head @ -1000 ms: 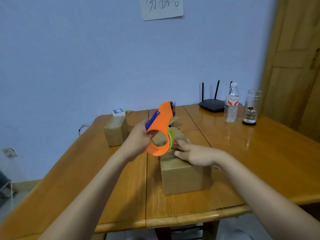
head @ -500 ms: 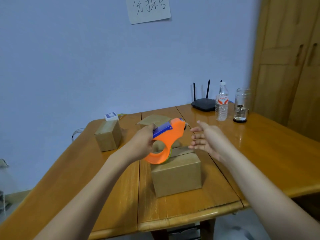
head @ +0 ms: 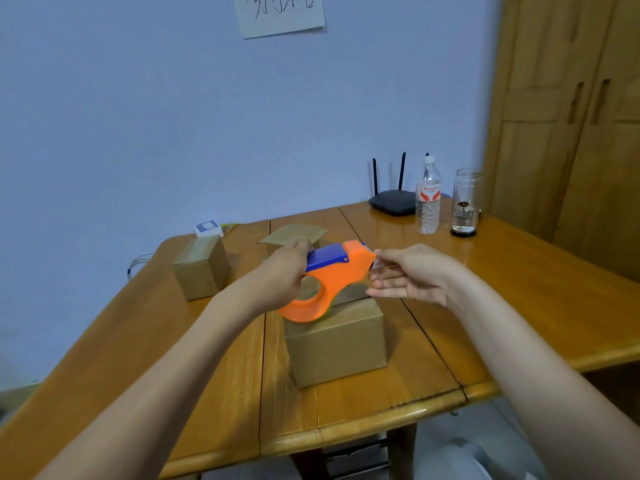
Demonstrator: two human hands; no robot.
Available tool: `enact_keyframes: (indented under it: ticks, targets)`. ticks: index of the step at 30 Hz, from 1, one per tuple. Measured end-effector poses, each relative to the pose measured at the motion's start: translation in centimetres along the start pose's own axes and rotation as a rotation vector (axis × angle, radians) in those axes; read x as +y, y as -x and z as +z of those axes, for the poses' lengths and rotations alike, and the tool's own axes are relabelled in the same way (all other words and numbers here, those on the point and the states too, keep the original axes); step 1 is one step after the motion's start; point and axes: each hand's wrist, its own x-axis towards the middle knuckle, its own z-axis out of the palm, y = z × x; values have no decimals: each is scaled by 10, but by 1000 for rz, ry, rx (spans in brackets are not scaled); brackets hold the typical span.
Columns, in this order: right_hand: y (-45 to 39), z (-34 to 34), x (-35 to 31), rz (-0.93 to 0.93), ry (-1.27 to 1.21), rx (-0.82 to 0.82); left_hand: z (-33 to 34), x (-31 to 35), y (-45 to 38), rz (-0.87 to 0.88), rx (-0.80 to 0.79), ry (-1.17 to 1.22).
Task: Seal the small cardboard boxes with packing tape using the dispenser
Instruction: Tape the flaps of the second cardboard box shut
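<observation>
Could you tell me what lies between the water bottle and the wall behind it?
In the head view, a black router sits between the water bottle and the wall.

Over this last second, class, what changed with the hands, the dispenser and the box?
The right hand left the near box top and rose to the nose of the tape dispenser, fingers open. The left hand tipped the dispenser level. That grip and both boxes stayed.
</observation>
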Motion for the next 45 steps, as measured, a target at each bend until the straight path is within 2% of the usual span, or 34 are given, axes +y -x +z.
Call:
enact_keyframes:
  ticks: [11, 22, 27, 37, 45]
  targets:
    - [-2, -5, -1, 39, 18, -64, 0, 5, -3, 17, -25, -56]
    - [-9, -12, 18, 40, 6, 22, -2, 14, -7, 64, -74, -150]
    - [-7, -15, 19, 19, 101, 80, -1, 17, -10, 54, -114, -152]
    - [-7, -24, 13, -36, 239, 126, 0, 17, -6, 22, -111, -150]
    - [-5, -39, 13, -38, 219, 161, 1, 19, -8, 4, -88, -147]
